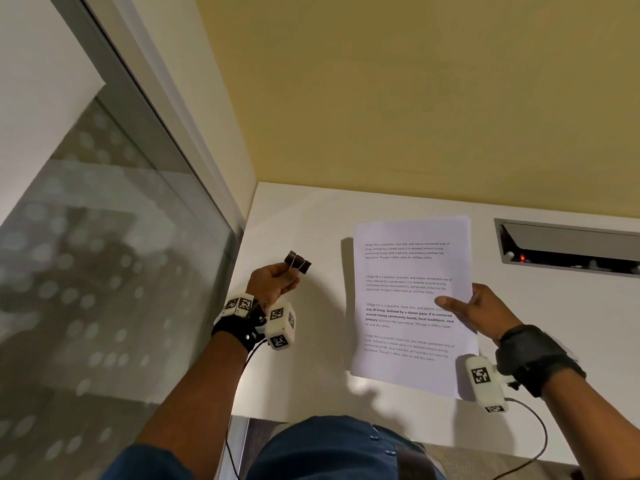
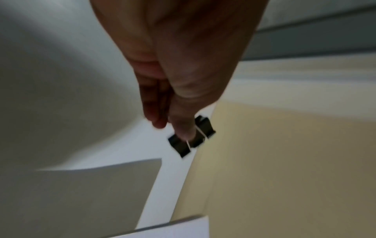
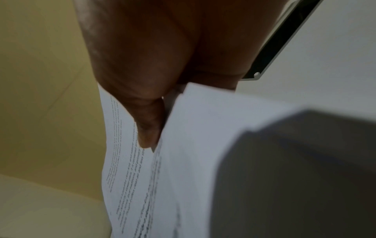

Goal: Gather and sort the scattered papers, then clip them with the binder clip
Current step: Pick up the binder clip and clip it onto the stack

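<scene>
My left hand (image 1: 277, 282) is raised over the white desk (image 1: 311, 375) and pinches a black binder clip (image 1: 298, 262) by its wire handles; the left wrist view shows the binder clip (image 2: 191, 136) under my thumb. A stack of white printed papers (image 1: 412, 303) is lifted off the desk, gripped at its right edge by my right hand (image 1: 474, 306), thumb on top. In the right wrist view the papers (image 3: 162, 177) bend around my thumb (image 3: 148, 125). The clip is well left of the papers and apart from them.
A grey recessed cable box (image 1: 568, 247) with a red light is set in the desk at the back right. A yellow wall (image 1: 415, 98) stands behind the desk and a glass partition (image 1: 104, 271) runs along the left. Cables hang off the desk's front edge.
</scene>
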`<control>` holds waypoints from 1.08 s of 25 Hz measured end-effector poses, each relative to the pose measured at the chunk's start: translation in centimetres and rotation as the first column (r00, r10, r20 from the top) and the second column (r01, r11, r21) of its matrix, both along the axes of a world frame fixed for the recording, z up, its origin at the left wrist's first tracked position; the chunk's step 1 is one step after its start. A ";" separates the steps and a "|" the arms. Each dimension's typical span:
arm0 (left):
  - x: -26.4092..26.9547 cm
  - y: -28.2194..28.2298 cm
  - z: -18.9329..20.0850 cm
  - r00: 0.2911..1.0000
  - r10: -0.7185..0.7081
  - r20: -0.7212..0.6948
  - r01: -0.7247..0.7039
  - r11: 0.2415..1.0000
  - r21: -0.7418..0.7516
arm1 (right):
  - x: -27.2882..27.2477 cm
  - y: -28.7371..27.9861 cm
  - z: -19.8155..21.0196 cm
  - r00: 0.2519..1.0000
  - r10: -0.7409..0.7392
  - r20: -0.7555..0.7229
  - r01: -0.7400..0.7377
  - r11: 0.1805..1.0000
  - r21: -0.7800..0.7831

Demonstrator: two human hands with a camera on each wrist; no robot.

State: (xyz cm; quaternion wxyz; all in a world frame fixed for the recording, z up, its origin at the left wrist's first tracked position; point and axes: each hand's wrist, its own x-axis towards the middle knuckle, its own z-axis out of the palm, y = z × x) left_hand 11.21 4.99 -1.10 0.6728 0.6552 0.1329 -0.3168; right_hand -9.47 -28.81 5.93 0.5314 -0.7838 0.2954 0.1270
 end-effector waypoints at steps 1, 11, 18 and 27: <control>0.2 -0.2 0.5 0.996 -0.040 0.076 0.033 0.995 0.100 | 0.0 -0.1 0.0 1.000 0.015 -0.001 -0.015 1.000 0.001; 3.3 -2.5 8.0 0.633 -0.692 0.346 0.291 0.628 0.722 | 1.3 0.0 1.4 0.949 0.269 -0.165 -0.305 0.915 -0.264; 2.4 -4.9 9.1 0.272 -0.956 0.109 0.438 0.224 0.871 | 2.4 1.1 2.6 0.850 0.446 -0.280 -0.526 0.753 -0.395; 0.8 -4.9 8.2 0.154 -0.988 -0.004 0.495 0.074 0.866 | 2.5 2.0 3.2 0.859 0.459 -0.229 -0.513 0.769 -0.381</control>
